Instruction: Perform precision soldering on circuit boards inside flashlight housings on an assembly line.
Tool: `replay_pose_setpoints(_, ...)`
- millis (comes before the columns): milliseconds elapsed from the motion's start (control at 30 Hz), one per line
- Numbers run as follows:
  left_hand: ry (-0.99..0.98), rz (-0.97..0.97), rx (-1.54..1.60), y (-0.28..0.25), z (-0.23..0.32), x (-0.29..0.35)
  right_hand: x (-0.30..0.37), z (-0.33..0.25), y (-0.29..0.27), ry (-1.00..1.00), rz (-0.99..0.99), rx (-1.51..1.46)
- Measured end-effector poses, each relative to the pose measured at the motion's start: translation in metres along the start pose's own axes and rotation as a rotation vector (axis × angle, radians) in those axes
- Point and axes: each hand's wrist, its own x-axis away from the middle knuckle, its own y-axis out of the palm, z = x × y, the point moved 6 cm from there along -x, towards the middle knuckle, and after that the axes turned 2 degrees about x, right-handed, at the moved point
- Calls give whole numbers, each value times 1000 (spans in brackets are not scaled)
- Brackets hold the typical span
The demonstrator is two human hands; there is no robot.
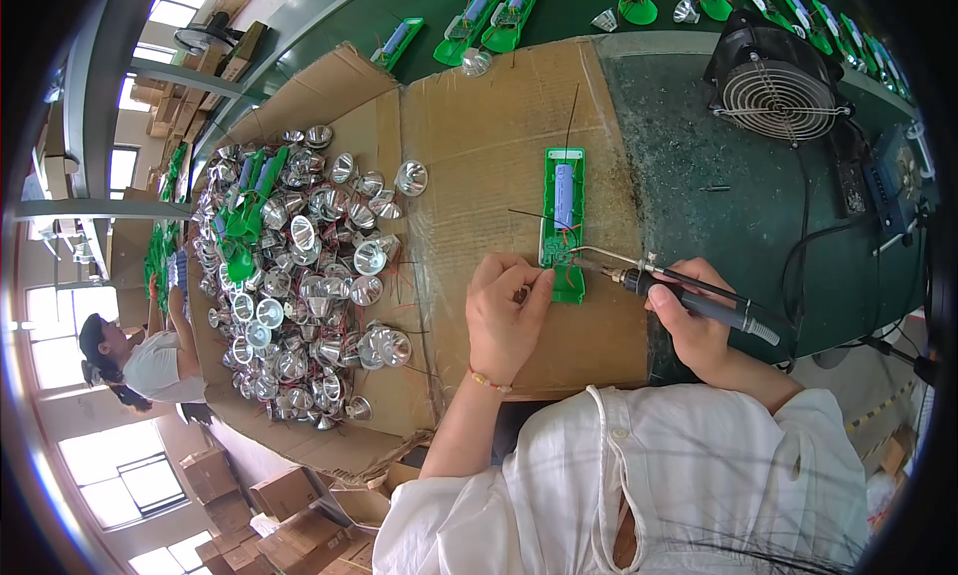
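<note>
A long green plastic housing (568, 287) lies on the cardboard in front of me. It holds a blue cylindrical battery (564, 196) and, below that, a small green circuit board (555, 248) with thin red and black wires. My right hand (696, 320) grips a soldering iron (689, 297) with a thin curved metal tube along it; its tip points at the board's right side. Closed in a pinch, my left hand (507, 310) is at the housing's lower left edge, close to the board. Whatever is between those fingertips is too small to make out.
A cardboard box (329, 460) to the left holds many silver reflector cups (302, 234) and some green housings. More housings (469, 21) line the far edge. A black fan (778, 96) and a blue box-shaped unit (886, 181) stand right. Another person (150, 360) works far left.
</note>
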Motion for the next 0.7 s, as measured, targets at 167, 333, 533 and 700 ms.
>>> replay_pose_setpoints(167, 58, 13, -56, 1, 0, 0, -2, -6, 2, -49, -30, 86)
replay_pose_setpoints(333, 33, 17, -68, 7, -3, 0, -2, -15, 3, -254, 2, 168)
replay_pose_setpoints(533, -5, 21, -38, 7, -5, 0, -1, -23, 0, -240, 16, 161)
replay_pose_setpoints(700, 24, 7, -69, 7, -6, -1, 1, -20, -7, -196, -13, 175)
